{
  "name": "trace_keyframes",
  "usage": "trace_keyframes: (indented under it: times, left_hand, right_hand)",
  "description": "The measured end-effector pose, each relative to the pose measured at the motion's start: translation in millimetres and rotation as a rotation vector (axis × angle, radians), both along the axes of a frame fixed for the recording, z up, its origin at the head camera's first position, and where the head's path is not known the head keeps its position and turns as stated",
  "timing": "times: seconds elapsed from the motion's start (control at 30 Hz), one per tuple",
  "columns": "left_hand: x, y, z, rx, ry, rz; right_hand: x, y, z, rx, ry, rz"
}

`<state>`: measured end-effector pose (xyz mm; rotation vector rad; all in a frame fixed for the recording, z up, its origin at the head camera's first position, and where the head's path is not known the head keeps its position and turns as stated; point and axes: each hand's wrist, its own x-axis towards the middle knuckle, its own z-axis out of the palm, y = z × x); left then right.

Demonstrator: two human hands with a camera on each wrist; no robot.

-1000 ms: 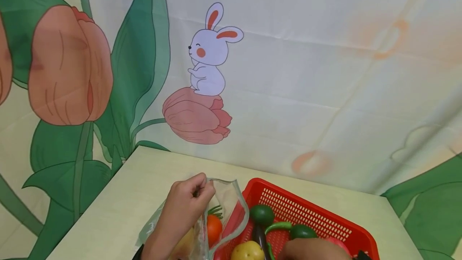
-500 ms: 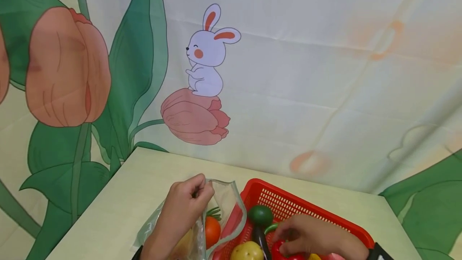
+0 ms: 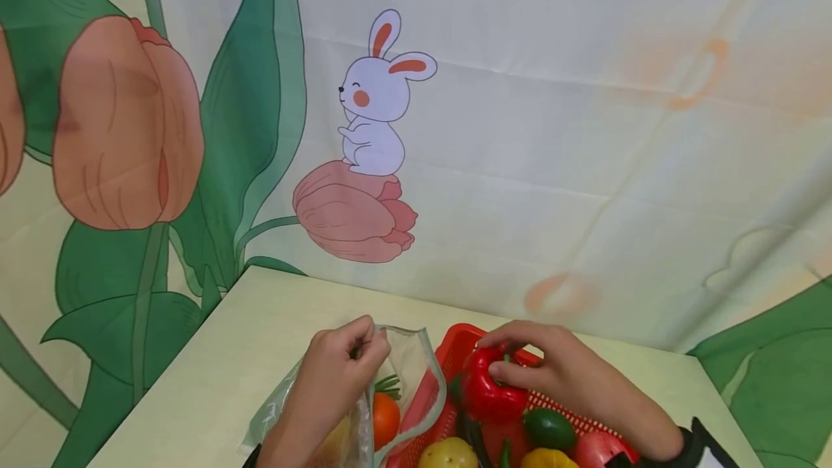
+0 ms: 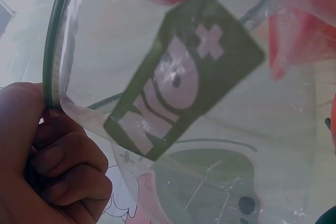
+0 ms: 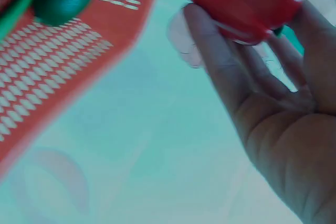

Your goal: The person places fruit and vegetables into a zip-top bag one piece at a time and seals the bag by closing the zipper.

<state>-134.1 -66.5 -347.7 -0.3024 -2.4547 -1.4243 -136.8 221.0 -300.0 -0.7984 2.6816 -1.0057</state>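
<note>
My left hand pinches the rim of a clear zip bag, holding its mouth apart. The left wrist view shows the curled fingers at the bag's dark green edge, beside a printed label. Inside the bag are an orange-red round vegetable with a green top and something pale, blurred by the plastic. My right hand grips a red bell pepper between thumb and fingers, raised above the red basket. In the right wrist view the pepper sits at the fingertips, partly cut off by the frame.
Still in the basket are a potato, a dark green avocado-like piece, a yellow vegetable and a pinkish-red round one. The basket stands right of the bag on a pale table. Behind hangs a printed cloth.
My right hand has taken hold of the red bell pepper in the basket and lifted it up and slightly left, toward the bag. The left hand stays at the bag's rim.
</note>
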Motion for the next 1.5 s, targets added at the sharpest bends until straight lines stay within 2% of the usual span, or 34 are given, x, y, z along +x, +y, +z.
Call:
trace_keyframes:
  times: [0.1,0.23,0.5,0.7,0.83,0.93,1.1,1.33,1.5]
  left_hand:
    - [0.3,0.8,0.6,-0.008,-0.038,0.003]
    - [0.6,1.9,3.1,-0.019,-0.106,0.005]
    - [1.7,4.1,5.8,-0.013,-0.135,-0.004]
    - [1.5,5.5,2.6,0.008,-0.101,-0.012]
    - [0.9,3.8,2.7,0.011,-0.088,0.002]
    - [0.7,2.5,2.7,0.007,-0.087,0.004]
    - [1.2,1.0,1.2,-0.001,-0.031,0.011]
    - [1.8,0.8,0.8,-0.001,-0.067,0.031]
    - [1.2,0.5,0.9,-0.003,-0.034,0.029]
  right_hand:
    - [-0.4,-15.4,8.3,-0.114,0.008,0.025]
    - [0.2,-38.6,8.1,-0.219,-0.010,0.030]
    - [-9.8,-73.5,-14.4,-0.177,0.082,0.002]
    - [-11.1,-94.5,-38.3,-0.159,0.092,-0.051]
    - [-10.4,-103.5,-47.7,-0.176,-0.001,-0.100]
    - [-10.2,-107.6,-54.4,-0.179,-0.028,-0.103]
    - [-8.2,-110.6,-63.8,-0.161,-0.033,-0.069]
    - [-5.1,-112.9,-73.1,-0.253,0.008,0.056]
    - [-4.9,-111.1,-71.0,-0.253,-0.025,0.055]
